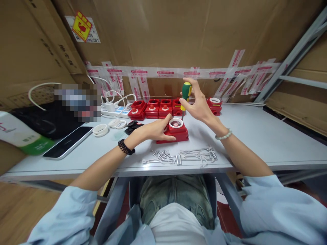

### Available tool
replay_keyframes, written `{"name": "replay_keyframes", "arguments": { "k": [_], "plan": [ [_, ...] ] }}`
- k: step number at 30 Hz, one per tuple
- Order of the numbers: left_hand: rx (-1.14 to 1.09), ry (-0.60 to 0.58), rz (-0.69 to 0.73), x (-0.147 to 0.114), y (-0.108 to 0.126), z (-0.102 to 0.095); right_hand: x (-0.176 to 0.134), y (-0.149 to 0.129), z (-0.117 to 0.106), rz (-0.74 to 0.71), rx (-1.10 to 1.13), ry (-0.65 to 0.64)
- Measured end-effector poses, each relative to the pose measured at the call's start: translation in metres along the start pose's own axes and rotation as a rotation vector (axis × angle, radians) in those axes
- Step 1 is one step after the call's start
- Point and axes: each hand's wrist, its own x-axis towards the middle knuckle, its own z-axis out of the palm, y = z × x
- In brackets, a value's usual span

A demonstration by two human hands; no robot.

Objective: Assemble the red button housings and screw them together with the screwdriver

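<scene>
**Screwdriver upright at the edge of a red box**

With our left hand (157, 131) spread over the left part of the red box (180, 137), thumb and fingers apart, we steady it on the surface (255, 136). A white ring (176, 127) sits on top of the box's right part. Our right hand (198, 104) holds the screwdriver (186, 92) by its green and yellow handle, nearly upright, the shaft pointing down at the back right of the ring; we cannot tell whether its tip sits in a screw. We judge this to be a screw-turning step, calling for a firm left hand and a straight twist from the right.

Around us, from the left, a white and green tube (24, 131) and a phone (68, 143) lie well apart from the work. Next come loose white rings (100, 130), a power strip (120, 111) with white cables, and a row of red boxes (152, 114), which limits room behind. In front lie small screws (163, 155) and, to their right, long metal rods (196, 157); sliding the box towards us could scatter them. Another ringed box (214, 108) stands beyond our right wrist.
</scene>
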Motion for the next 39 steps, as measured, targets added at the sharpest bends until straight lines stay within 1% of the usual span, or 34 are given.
{"name": "replay_keyframes", "arguments": {
  "k": [2, 3, 6, 9, 11, 15, 17, 19, 23, 25, 27, 30, 31, 32, 33, 35, 37, 39],
  "plan": [
    [-0.008, 0.01, 0.012, 0.0, -0.001, 0.0, 0.0, 0.004, -0.001, 0.003, 0.096, -0.031],
    [-0.011, 0.011, 0.016, 0.0, -0.001, 0.001, 0.0, 0.006, -0.001, 0.008, 0.102, -0.025],
    [-0.009, 0.005, 0.011, 0.0, -0.002, 0.001, 0.001, 0.006, -0.001, 0.031, -0.031, 0.052],
    [0.007, 0.015, 0.007, 0.0, -0.002, 0.001, 0.002, 0.0, -0.003, 0.068, -0.157, 0.052],
    [0.012, 0.018, 0.004, -0.001, -0.001, 0.001, 0.002, -0.002, -0.006, 0.072, -0.101, -0.012],
    [0.003, 0.0, -0.002, -0.001, 0.0, 0.0, 0.004, -0.001, -0.015, 0.04, 0.17, -0.16],
    [-0.007, 0.002, -0.002, -0.001, 0.0, -0.001, 0.005, 0.0, -0.017, 0.044, 0.2, -0.185],
    [-0.012, 0.005, -0.005, -0.001, 0.001, -0.001, 0.005, -0.001, -0.015, 0.057, 0.112, -0.153],
    [-0.006, 0.014, -0.004, -0.002, 0.0, -0.001, 0.005, -0.004, -0.007, 0.077, -0.176, 0.006],
    [-0.012, 0.021, -0.003, -0.002, 0.001, -0.001, 0.005, -0.004, -0.006, 0.066, -0.215, 0.018],
    [-0.019, 0.024, -0.001, -0.001, 0.001, -0.001, 0.006, -0.002, -0.01, 0.035, -0.108, -0.045],
    [-0.018, 0.014, -0.003, -0.001, 0.001, -0.001, 0.008, 0.001, -0.017, 0.021, 0.173, -0.174],
    [-0.017, 0.011, -0.005, -0.001, 0.001, -0.001, 0.009, 0.002, -0.018, 0.034, 0.218, -0.197],
    [-0.016, 0.01, -0.006, 0.0, 0.001, -0.001, 0.009, 0.002, -0.017, 0.048, 0.218, -0.198],
    [-0.017, 0.01, -0.005, 0.0, 0.0, -0.001, 0.008, 0.002, -0.016, 0.059, 0.179, -0.178],
    [-0.021, 0.015, 0.002, 0.0, -0.002, 0.0, 0.006, 0.0, -0.011, 0.066, 0.042, -0.096],
    [-0.024, 0.021, 0.008, 0.0, -0.003, 0.001, 0.004, -0.003, -0.005, 0.046, -0.098, -0.017],
    [-0.027, 0.025, 0.01, 0.0, -0.003, 0.001, 0.002, -0.005, -0.002, 0.023, -0.188, 0.017]
  ]
}}
